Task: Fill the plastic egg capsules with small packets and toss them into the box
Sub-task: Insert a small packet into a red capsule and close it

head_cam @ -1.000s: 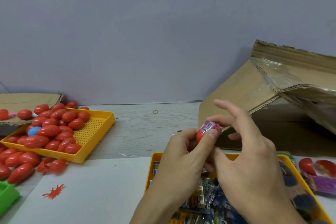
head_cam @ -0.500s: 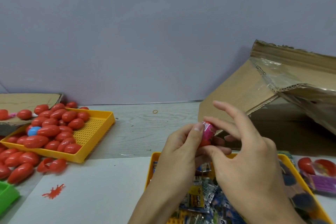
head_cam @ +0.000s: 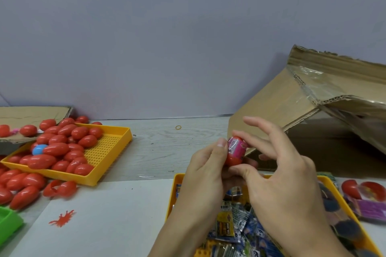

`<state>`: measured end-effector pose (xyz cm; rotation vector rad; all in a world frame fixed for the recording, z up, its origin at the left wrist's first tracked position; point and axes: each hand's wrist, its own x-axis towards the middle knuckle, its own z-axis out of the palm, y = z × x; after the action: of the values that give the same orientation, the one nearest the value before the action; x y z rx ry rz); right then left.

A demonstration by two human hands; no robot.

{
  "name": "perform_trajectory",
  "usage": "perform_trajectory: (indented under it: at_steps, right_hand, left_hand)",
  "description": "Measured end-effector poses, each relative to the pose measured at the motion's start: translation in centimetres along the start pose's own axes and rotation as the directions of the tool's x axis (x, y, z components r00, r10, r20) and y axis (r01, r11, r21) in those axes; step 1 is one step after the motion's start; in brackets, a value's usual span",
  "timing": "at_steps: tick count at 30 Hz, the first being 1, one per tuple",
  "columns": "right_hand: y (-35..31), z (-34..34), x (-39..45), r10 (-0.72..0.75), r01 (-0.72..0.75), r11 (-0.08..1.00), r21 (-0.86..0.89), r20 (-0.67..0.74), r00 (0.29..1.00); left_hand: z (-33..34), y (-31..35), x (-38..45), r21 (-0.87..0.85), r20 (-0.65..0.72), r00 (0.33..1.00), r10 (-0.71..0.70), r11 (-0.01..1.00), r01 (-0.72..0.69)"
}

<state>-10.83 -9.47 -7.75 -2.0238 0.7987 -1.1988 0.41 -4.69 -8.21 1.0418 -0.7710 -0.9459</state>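
Head view: your left hand (head_cam: 205,171) grips the red egg capsule (head_cam: 235,152) from 9 o'clock, thumb curled on it; your right hand (head_cam: 286,175) pinches it at top and bottom, spare fingers splayed. A pink packet (head_cam: 235,146) bulges from the seam, long axis near upright. The box (head_cam: 277,106) opens at 2 o'clock, right hand nearer.

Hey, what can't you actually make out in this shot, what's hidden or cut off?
Head view only:
- Red capsule: the pink packet, left hand and right hand hide its seam.
- Cardboard box: its inside is in shadow.
- Packet tray: arms hide the middle; the bottom edge cuts it.
- Packet print: too blurred.
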Motion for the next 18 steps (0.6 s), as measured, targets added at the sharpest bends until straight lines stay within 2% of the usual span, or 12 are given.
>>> perform_trajectory:
  at_steps: [4, 11, 18]
  right_hand:
    - [0.2, 0.2, 0.0, 0.025, -0.025, 1.000, -0.004, 0.000, 1.000]
    - [-0.1, -0.3, 0.1, 0.020, -0.020, 0.999, -0.033, -0.003, 1.000]
    - [-0.1, -0.1, 0.1, 0.018, -0.021, 0.999, -0.038, -0.067, 0.998]
  left_hand:
    - [0.4, -0.1, -0.2, -0.013, -0.028, 1.000, 0.005, 1.000, -0.005]
    - [0.9, 0.8, -0.3, 0.205, -0.044, 0.987, 0.157, 0.968, -0.144]
    - [1.2, 1.1, -0.8, 0.255, -0.018, 0.977, 0.211, 0.946, -0.200]
